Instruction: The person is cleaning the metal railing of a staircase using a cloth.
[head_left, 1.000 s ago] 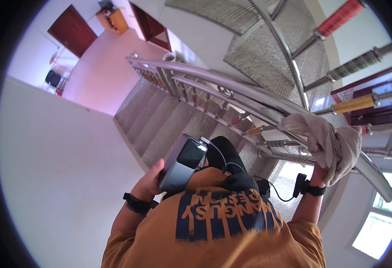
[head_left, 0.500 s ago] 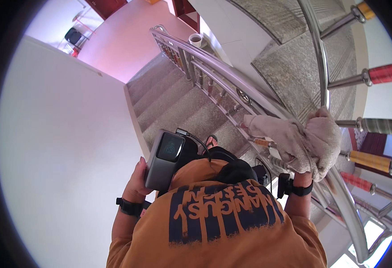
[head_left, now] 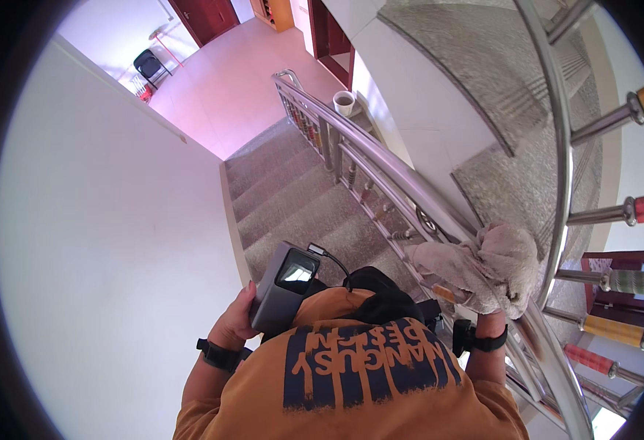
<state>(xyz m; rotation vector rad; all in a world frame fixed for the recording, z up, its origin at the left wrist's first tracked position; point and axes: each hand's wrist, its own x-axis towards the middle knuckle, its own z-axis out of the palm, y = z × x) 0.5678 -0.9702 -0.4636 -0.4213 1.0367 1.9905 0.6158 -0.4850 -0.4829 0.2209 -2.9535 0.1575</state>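
My left hand [head_left: 236, 320] is closed around a grey power bank [head_left: 276, 293] with a glossy dark screen, held beside my body on the left. A black cable [head_left: 338, 265] is plugged into its far end. On the right, a grey-beige cloth [head_left: 476, 268] lies bunched over the metal handrail [head_left: 402, 178]. My right hand [head_left: 492, 323] is pressed to the rail through the cloth, which hides nearly all its fingers. One end of the cloth hangs toward the stair side of the railing. Dark bands sit on both wrists.
Grey stone steps [head_left: 285, 198] descend ahead between a white wall [head_left: 116, 220] and the railing. A white cup-shaped container [head_left: 344, 103] with dark contents stands beyond the rail. A black chair [head_left: 149, 67] stands on the floor below. Another curved railing [head_left: 560, 147] rises at the right.
The view has shifted, showing more of the floor below. The cloth and my right hand sit lower in the picture, still on the rail. A bright reflection now covers the power bank's screen.
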